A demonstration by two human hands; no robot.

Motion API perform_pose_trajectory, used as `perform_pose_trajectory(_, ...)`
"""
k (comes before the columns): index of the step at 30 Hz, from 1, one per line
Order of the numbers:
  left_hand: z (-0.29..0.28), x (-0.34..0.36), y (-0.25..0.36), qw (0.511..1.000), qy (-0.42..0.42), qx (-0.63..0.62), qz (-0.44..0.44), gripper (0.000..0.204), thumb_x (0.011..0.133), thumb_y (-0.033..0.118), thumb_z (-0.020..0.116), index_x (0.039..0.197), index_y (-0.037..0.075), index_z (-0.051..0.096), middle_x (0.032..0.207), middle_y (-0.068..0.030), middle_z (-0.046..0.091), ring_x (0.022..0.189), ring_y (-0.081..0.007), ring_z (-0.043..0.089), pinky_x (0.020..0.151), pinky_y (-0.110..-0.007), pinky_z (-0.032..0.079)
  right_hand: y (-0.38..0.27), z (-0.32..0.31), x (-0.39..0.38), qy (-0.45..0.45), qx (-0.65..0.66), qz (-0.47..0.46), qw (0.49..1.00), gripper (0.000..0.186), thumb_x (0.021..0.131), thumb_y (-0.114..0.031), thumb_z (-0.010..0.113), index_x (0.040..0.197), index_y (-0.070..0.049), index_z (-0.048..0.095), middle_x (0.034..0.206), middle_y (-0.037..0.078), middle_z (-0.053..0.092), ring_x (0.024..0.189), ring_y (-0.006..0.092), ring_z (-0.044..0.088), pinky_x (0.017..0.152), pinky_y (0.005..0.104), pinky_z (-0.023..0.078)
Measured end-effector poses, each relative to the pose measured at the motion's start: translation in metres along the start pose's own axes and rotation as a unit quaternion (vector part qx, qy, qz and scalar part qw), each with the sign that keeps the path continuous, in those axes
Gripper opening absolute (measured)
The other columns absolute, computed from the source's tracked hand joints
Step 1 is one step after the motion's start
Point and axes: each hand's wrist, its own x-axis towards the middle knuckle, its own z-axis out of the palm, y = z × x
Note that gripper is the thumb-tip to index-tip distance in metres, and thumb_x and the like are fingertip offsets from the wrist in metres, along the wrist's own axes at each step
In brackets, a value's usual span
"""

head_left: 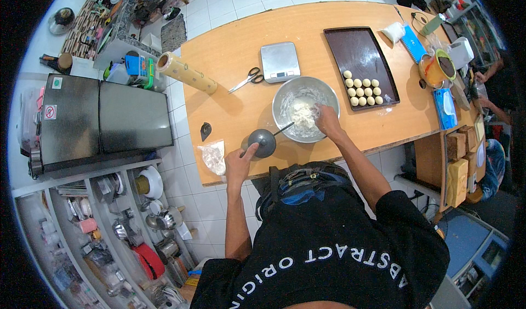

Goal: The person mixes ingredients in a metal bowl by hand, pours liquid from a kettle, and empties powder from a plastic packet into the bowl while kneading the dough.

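Observation:
My left hand (239, 162) grips a dark grey round-topped container (262, 143) at the front of the table. Its thin black spout (284, 129) reaches over the left rim of a steel mixing bowl (279, 105). White, floury, crumbly dough (303, 115) lies inside the bowl, and some smears the wall. Over the bowl's right side, my right hand (327, 121) has its fingers curled down into the dough; the fingertips are partly hidden. Behind the bowl sits a kitchen scale (280, 60) with a silver top. Black-handled scissors (247, 79) lie left of it.
A dark baking tray (361, 49) holds several pale dough balls (363, 92). A film roll (188, 74) and a bag of white powder (212, 156) are at the left of the wooden table (313, 21). An orange pot (435, 69) stands far right, near another person's hands (485, 92).

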Motion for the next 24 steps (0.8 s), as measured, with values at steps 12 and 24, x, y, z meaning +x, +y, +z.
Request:
perform_pose_trajectory(12, 0.002, 0.001, -0.005, 1.000, -0.008, -0.006, -0.015, 0.059, 0.077, 0.047, 0.060, 0.048, -0.002, 0.043, 0.043, -0.0058, 0.035, 0.045, -0.0112, 0.030, 0.042, -0.033, 0.028, -0.003, -0.001, 0.000, -0.007, -0.003, 0.014, 1.000, 0.038, 0.065, 0.000, 0.053, 0.103, 0.000, 0.057, 0.083, 0.026, 0.059, 0.079, 0.0375, 0.058, 0.073, 0.0431, 0.046)
perform_pose_trajectory(24, 0.025, 0.015, -0.060, 0.982, -0.040, -0.177, -0.043, 0.055, 0.079, 0.044, 0.059, 0.049, 0.003, 0.040, 0.047, 0.0026, 0.032, 0.046, -0.0073, 0.027, 0.041, -0.028, 0.023, 0.001, 0.003, 0.004, -0.013, 0.004, 0.020, 1.000, 0.042, 0.062, 0.004, 0.055, 0.104, 0.004, 0.056, 0.086, 0.027, 0.058, 0.082, 0.0387, 0.057, 0.073, 0.0390, 0.047)
